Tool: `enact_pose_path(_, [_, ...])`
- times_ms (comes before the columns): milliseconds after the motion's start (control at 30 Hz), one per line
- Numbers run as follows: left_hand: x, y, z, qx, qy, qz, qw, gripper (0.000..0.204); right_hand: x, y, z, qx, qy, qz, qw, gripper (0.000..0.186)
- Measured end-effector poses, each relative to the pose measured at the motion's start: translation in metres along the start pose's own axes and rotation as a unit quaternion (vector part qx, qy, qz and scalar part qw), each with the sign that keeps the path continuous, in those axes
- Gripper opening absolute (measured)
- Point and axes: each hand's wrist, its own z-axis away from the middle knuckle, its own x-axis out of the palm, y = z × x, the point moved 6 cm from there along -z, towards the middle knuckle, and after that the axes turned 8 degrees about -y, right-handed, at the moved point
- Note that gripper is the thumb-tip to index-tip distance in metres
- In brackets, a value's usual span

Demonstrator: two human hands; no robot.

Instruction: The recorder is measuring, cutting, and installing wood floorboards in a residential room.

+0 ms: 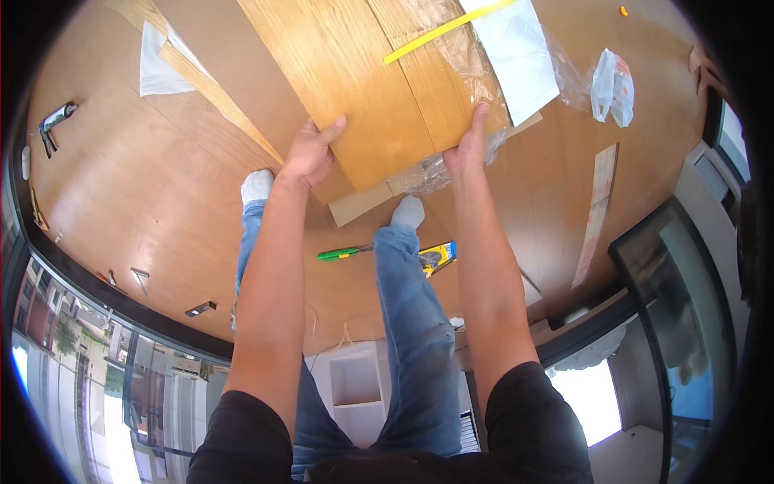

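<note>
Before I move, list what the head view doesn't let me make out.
All in the head view:
Planks: far ends, cut off by the top edge.
Right hand: fingertips, hidden by the planks.
Green tool: one end, hidden behind the right leg.
White bag: whether it holds anything, masked by crumpled plastic.
Someone's limb: hand or foot unclear, cut off by the dark rim.

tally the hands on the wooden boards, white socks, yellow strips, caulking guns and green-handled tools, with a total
Hands on the wooden boards: 2, left hand and right hand
White socks: 2, left sock and right sock
Yellow strip: 1
Caulking gun: 1
Green-handled tool: 1
Total: 7
</note>
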Motion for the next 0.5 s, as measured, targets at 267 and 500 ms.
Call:
enact_pose_path(267, [0.001, -0.002, -0.005, -0.034, -0.023, -0.045, 0.998, 0.049, 0.005, -0.016, 0.012, -0.041, 0.073, 0.008, 0.996, 0.072])
enact_pose_path(500, [0.001, 0.011, -0.006, -0.027, -0.085, -0.042, 0.995, 0.052, 0.014, -0.036, 0.013, -0.109, 0.085, 0.003, 0.990, 0.065])
